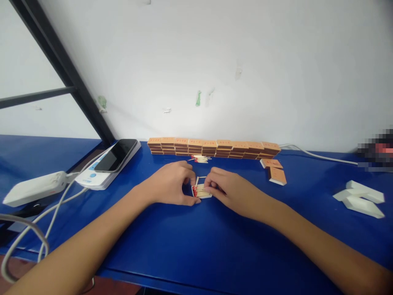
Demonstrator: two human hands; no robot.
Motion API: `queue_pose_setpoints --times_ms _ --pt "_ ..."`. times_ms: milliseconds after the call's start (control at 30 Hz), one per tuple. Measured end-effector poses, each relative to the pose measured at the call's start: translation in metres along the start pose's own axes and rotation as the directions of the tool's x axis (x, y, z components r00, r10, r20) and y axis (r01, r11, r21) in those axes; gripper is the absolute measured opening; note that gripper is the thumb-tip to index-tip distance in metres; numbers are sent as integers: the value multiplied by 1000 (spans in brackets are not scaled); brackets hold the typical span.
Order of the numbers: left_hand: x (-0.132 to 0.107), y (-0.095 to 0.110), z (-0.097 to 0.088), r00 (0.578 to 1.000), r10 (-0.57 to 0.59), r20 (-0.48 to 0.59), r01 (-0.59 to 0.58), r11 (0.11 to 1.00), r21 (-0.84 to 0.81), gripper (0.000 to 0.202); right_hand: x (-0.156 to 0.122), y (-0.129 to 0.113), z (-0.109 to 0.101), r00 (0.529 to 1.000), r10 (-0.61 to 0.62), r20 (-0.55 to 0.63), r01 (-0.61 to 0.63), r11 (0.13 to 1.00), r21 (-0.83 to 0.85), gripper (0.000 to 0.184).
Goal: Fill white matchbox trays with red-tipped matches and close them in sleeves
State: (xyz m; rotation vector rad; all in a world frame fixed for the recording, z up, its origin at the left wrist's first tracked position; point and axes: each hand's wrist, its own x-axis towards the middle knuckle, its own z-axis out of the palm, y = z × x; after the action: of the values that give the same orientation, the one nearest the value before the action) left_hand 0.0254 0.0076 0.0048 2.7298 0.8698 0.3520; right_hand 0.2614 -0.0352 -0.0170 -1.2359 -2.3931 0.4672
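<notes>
On the blue table lies a small white matchbox tray (209, 196) filled with red-tipped matches (200, 190). My left hand (172, 183) curves around the tray's left end, thumb at the near side and fingers at the far side. The fingers of my right hand (225, 186) are pinched together over the right end of the tray, by a match (202, 177) that sticks out towards them. Another match leans up at the tray's far edge. My right fingertips are partly hidden. Beyond the hands is a small loose pile of matches (202, 159).
A long stacked row of matchboxes (211, 148) stands along the wall. Two matchboxes (277, 175) lie to its right. Several empty white trays (362, 200) are at far right. At left are a phone (116, 155) on a white box, a white power strip (37, 188) and cables.
</notes>
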Motion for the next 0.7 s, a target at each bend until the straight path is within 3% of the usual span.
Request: queue_pose_setpoints --times_ms 233,700 --pt "-1 -1 1 1000 0 1 0 1000 -14 34 0 1 -1 996 -14 -85 14 1000 -2 10" --pt "-1 -2 2 1000 17 -9 -17 1000 -7 34 -1 3 3 999 -19 -50 20 1000 11 10"
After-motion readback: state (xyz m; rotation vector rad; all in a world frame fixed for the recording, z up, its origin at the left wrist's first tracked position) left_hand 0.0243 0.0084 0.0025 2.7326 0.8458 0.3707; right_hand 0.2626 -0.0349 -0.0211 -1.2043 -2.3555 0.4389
